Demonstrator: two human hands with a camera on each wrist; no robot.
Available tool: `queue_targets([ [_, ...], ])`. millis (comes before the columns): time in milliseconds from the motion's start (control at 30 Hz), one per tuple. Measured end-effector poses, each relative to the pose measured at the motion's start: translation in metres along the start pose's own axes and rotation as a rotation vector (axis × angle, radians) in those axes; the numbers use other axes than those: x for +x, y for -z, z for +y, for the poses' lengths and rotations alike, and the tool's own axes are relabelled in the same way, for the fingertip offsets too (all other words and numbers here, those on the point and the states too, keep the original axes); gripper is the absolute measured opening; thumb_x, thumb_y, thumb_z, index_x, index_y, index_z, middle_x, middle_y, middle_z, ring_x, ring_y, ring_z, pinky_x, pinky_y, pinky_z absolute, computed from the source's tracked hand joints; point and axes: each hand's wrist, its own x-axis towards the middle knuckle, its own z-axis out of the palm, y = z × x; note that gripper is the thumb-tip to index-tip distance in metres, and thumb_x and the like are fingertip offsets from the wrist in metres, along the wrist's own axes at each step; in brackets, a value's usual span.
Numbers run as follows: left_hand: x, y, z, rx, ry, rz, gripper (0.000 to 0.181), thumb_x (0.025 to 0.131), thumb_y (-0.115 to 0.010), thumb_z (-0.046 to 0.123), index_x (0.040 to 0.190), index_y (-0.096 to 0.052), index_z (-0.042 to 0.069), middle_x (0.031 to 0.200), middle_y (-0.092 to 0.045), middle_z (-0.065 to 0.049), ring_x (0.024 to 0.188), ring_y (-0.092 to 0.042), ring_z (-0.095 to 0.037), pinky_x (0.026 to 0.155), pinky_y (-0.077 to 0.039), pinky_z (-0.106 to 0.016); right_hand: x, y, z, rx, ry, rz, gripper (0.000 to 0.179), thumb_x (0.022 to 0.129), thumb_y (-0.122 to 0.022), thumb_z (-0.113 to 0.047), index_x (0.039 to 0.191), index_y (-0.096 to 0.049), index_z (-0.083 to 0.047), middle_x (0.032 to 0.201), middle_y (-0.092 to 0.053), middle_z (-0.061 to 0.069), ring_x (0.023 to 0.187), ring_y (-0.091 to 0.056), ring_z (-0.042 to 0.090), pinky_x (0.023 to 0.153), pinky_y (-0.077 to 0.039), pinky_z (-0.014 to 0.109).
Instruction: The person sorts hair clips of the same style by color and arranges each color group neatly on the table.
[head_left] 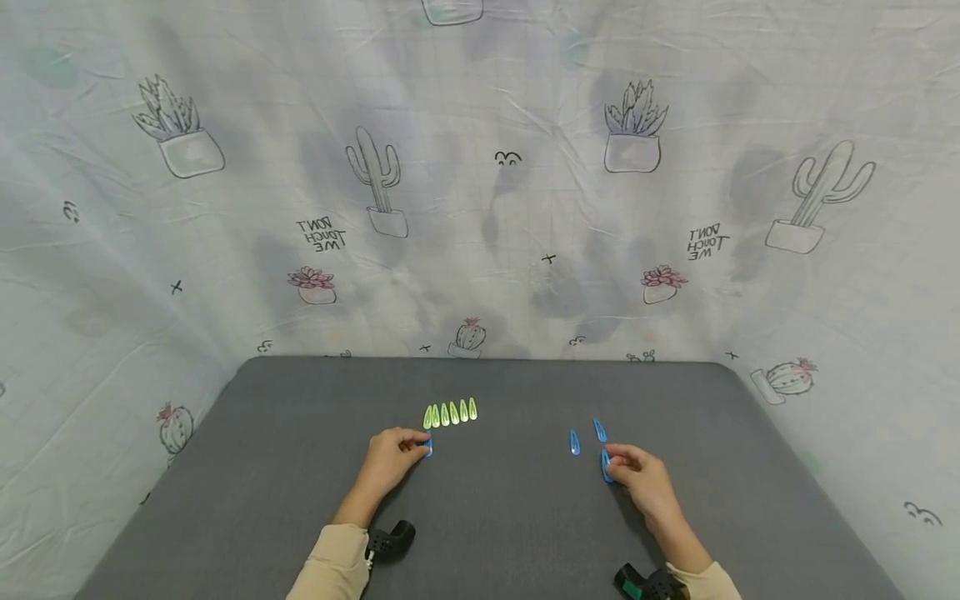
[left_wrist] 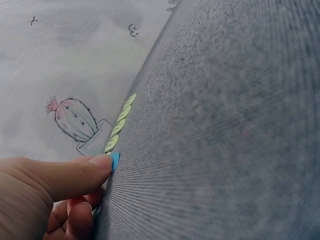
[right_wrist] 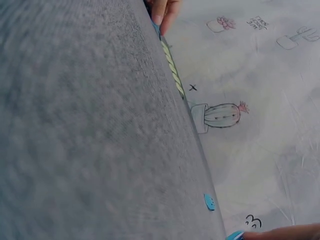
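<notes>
In the head view my left hand (head_left: 390,458) pinches a blue snap hair clip (head_left: 429,447) just below the left end of a row of several yellow-green hair clips (head_left: 453,412). The left wrist view shows the thumb over that blue clip (left_wrist: 115,161), so only its tip shows. To the right, my right hand (head_left: 645,482) holds another blue hair clip (head_left: 605,467) between thumb and index finger, at the table surface. Two more blue clips lie close by, one upper (head_left: 600,430) and one further left (head_left: 574,442). A fingertip partly covers a blue clip (right_wrist: 236,235) in the right wrist view.
Everything lies on a dark grey cloth-covered table (head_left: 510,525). A pale curtain (head_left: 480,208) printed with cacti hangs behind the table and along its sides. Each wrist carries a black camera mount, left (head_left: 392,542) and right (head_left: 651,583).
</notes>
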Motion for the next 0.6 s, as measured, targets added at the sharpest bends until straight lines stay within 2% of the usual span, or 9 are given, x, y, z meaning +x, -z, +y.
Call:
queue_targets([
  [233, 0.000, 0.000, -0.002, -0.022, 0.010, 0.001, 0.013, 0.075, -0.078, 0.009, 0.088, -0.077, 0.010, 0.066, -0.059, 0.004, 0.058, -0.047, -0.005, 0.053, -0.040, -0.021, -0.004, -0.007, -0.006, 0.176, 0.006, -0.075, 0.036, 0.083, -0.063, 0.006, 0.119, -0.058, 0.012, 0.085, -0.063, 0.003, 0.075, -0.056, 0.004, 0.069, -0.049, 0.020],
  [600, -0.001, -0.001, -0.003, -0.033, -0.009, 0.023, 0.013, 0.074, -0.079, 0.008, 0.087, -0.076, 0.009, 0.065, -0.056, 0.004, 0.057, -0.045, -0.004, 0.054, -0.039, -0.020, -0.005, -0.030, -0.016, 0.222, 0.027, -0.200, 0.036, 0.083, -0.062, 0.006, 0.117, -0.058, 0.013, 0.081, -0.059, -0.001, 0.074, -0.056, 0.006, 0.068, -0.050, 0.021],
])
